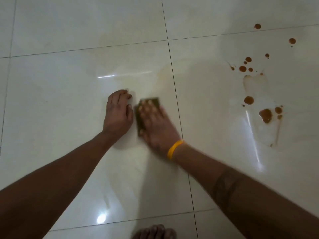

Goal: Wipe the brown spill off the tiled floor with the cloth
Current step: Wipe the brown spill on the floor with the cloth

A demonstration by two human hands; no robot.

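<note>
A dark olive folded cloth (155, 101) lies flat on the pale tiled floor (69, 100) near the middle of the view. My right hand (156, 125), blurred and with a yellow wristband, presses down on it with straight fingers. My left hand (118, 112) rests on the tile just left of the cloth, its fingers bent against the floor and holding nothing. Brown spill drops (265, 115) and smaller spots (242, 68) lie scattered on the tile at the right, well apart from the cloth. Faint wet smears (162, 75) show above the hands.
A wet streaked patch (259, 107) runs through the spill area at the right. Dark grout lines (174, 83) cross the floor. The toes of a bare foot (154, 232) show at the bottom edge, below my arms.
</note>
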